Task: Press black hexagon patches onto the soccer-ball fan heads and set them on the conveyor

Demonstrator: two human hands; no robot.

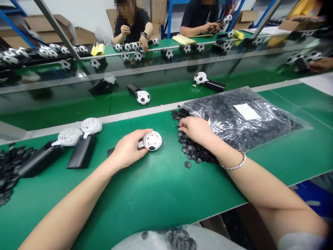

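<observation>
My left hand (pixel 128 150) is wrapped round the neck of a handheld fan with a football-style head (pixel 152 141). The white lattice head faces up, with a few black patches on its edge, and my palm covers most of the dark handle. My right hand (pixel 195 129) has its fingers bunched at a pile of small black pentagon pieces (pixel 191 151); whether a piece is between the fingertips cannot be made out. That pile spills from the mouth of a clear plastic bag (pixel 223 121) full of the same pieces.
Two more white-headed fans (pixel 81 151) lie at left, near another heap of black pieces (pixel 10 166). Beyond the table's raised edge, a green conveyor belt (pixel 166 92) carries several football fans. Co-workers (pixel 134 26) sit across, with rows of finished-looking fans before them.
</observation>
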